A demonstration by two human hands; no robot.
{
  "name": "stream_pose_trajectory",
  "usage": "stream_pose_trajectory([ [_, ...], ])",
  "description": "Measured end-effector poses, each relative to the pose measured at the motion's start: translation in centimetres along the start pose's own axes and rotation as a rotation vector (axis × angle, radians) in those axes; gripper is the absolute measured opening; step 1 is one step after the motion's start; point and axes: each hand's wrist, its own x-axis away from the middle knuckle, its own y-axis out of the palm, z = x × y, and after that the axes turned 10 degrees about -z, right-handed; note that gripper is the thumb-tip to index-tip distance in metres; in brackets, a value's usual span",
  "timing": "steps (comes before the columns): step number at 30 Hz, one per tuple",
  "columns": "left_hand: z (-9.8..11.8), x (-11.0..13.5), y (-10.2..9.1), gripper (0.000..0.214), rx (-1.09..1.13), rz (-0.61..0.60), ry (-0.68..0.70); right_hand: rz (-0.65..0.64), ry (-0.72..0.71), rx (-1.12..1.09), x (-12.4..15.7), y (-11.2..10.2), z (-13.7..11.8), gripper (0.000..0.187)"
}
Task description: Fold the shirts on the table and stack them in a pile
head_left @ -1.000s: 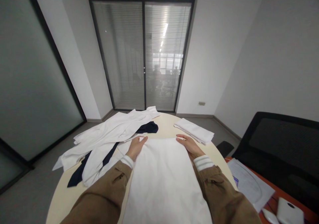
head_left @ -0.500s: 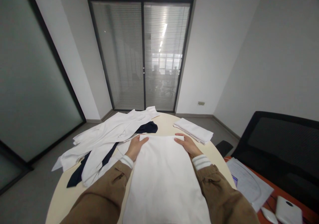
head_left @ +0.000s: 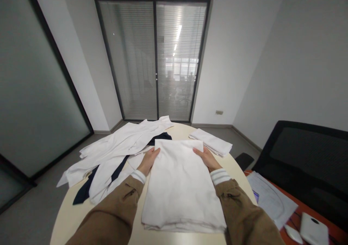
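On the round cream table point(head_left: 136, 235) right in front of me, a folded white cloth point(head_left: 182, 187) lies flat between my hands. My left hand point(head_left: 148, 161) and my right hand point(head_left: 207, 158) are both open, touching its side edges without gripping. To the far left, a rumpled white shirt point(head_left: 114, 147) lies over navy fabric point(head_left: 160, 137), and a folded white stack point(head_left: 210, 142) sits far right

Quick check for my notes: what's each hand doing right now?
Left hand: open, against the folded white cloth.
Right hand: open, against the same cloth.
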Motion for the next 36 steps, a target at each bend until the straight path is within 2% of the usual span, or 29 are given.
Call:
stream_pose_trajectory([
  [3,-0.1,0.2,0.2,0.053,-0.038,-0.033,0.087,0.004,0.023,-0.008,0.1,-0.1,0.0,0.053],
  [6,0.2,0.3,0.2,0.055,-0.053,0.021,0.186,-0.15,0.089,0.009,0.6,0.0,0.2,0.063],
  [8,0.4,0.4,0.1,0.053,-0.089,0.062,0.198,-0.223,0.114,0.038,0.8,-0.1,0.4,0.066],
  [10,0.1,0.4,-0.2,0.046,-0.137,0.067,0.167,-0.208,0.088,0.063,0.7,-0.4,0.6,0.063],
  [12,-0.5,0.1,-0.5,0.039,-0.183,0.03,0.123,-0.132,0.031,0.086,0.3,-0.7,0.7,0.061],
  [14,-1.4,-0.2,-0.8,0.043,-0.214,-0.022,0.115,-0.047,-0.007,0.11,0.0,-1.0,0.7,0.061],
  [16,-2.1,-0.5,-1.0,0.051,-0.226,-0.061,0.154,-0.013,-0.003,0.102,0.1,-1.2,0.5,0.065],
  [18,-2.4,-0.7,-1.1,0.055,-0.22,-0.073,0.205,-0.059,0.028,0.067,0.5,-1.2,0.3,0.075],
  [21,-2.1,-0.6,-1.0,0.05,-0.221,-0.047,0.25,-0.198,0.068,0.051,1.3,-1.3,0.1,0.084],
  [23,-1.8,-0.3,-0.8,0.05,-0.257,-0.045,0.296,-0.249,0.077,0.074,1.6,-1.7,0.1,0.077],
  [25,-1.8,-0.1,-0.7,0.057,-0.295,-0.1,0.322,-0.233,0.07,0.101,1.5,-2.1,0.2,0.067],
  [28,-2.0,0.0,-0.6,0.072,-0.264,-0.205,0.282,-0.129,0.036,0.171,1.0,-2.8,0.0,0.062],
  [31,-2.1,0.0,-0.5,0.069,-0.183,-0.208,0.216,-0.066,-0.014,0.205,0.9,-3.1,-0.5,0.074],
  [34,-1.6,0.1,-0.3,0.055,-0.15,-0.147,0.18,-0.123,-0.033,0.187,1.3,-3.0,-0.8,0.088],
  [36,-1.2,0.3,-0.2,0.048,-0.137,-0.106,0.171,-0.164,0.004,0.157,1.5,-2.8,-0.6,0.083],
])
